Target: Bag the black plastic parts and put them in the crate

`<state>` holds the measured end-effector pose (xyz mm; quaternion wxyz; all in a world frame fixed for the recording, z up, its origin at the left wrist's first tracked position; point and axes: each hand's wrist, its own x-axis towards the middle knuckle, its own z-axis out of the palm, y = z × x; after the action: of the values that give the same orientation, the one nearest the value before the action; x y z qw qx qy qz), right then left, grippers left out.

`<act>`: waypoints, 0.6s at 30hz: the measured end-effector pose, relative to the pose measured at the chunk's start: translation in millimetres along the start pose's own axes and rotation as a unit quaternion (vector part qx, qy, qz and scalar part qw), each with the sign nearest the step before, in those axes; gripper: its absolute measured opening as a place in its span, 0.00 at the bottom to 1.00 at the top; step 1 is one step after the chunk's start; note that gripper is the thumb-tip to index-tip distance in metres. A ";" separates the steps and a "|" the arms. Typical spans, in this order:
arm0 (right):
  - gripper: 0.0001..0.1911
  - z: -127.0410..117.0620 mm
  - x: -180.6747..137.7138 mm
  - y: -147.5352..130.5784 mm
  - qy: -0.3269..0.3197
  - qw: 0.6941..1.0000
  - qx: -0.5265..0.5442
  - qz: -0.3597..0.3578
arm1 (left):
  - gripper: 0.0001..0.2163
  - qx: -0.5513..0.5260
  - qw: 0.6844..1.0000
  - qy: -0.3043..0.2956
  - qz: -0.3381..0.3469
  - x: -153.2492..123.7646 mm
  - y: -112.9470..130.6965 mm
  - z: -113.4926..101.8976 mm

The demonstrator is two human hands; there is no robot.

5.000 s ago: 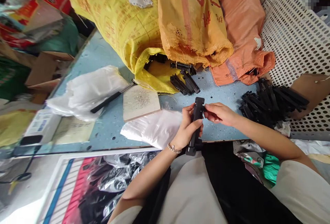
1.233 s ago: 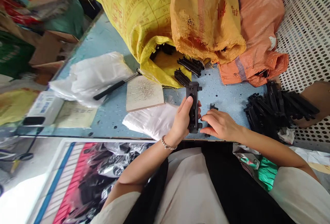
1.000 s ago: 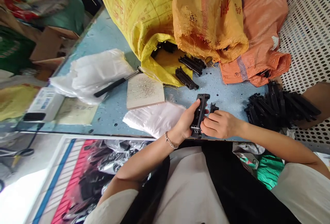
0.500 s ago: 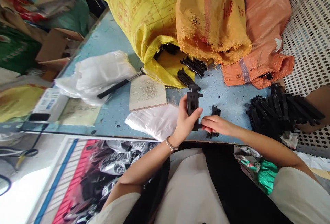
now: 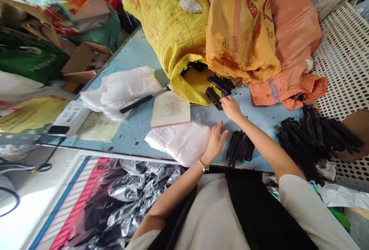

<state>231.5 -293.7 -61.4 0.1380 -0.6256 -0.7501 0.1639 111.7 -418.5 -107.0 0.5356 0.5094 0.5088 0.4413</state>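
Note:
My left hand [image 5: 215,143] is held over the edge of a stack of clear-white plastic bags [image 5: 180,140], fingers spread and nothing in them. Farther forward, my right hand [image 5: 231,109] pinches the near end of a long black plastic part [image 5: 213,97] at the yellow sack's mouth. Another cluster of black parts [image 5: 221,83] lies just behind it. Below my right forearm, several black parts [image 5: 240,147] lie side by side near the table's front edge.
A yellow woven sack [image 5: 173,23], an orange-yellow sack [image 5: 242,31] and an orange sack [image 5: 294,38] line the back. A black-handled tool [image 5: 137,103] rests by a square board [image 5: 170,110]. Black parts [image 5: 314,134] pile up beside a perforated crate [image 5: 343,62] at right.
The black part that was in my left hand is out of it; more parts now lie together near the front edge. My right hand has moved forward to a part by the yellow sack.

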 end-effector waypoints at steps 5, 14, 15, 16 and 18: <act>0.15 1.0 -32.6 4.1 0.032 0.999 0.034 -0.025 | 0.14 -0.320 0.928 0.107 -0.155 61.8 18.9 -18.8; 0.18 10.7 -40.1 -19.6 -0.032 0.997 0.065 0.032 | 0.10 -0.387 0.903 0.122 -0.144 60.7 35.2 -16.6; 0.18 6.8 -49.9 -21.2 -0.040 0.994 0.098 -0.004 | 0.13 -0.393 0.903 0.105 -0.139 58.0 40.1 -22.3; 0.16 1.6 -61.5 -22.2 -0.041 0.989 0.136 -0.043 | 0.16 -0.398 0.904 0.082 -0.134 54.5 45.8 -28.0; 0.15 -13.1 -84.8 -22.6 -0.006 0.976 0.196 -0.097 | 0.22 -0.393 0.911 0.019 -0.123 43.6 58.0 -37.7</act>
<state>231.9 -379.8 -40.1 0.2691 -0.5094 -0.7614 0.2973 80.8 -366.4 -52.1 0.7324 0.1828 0.3632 0.5462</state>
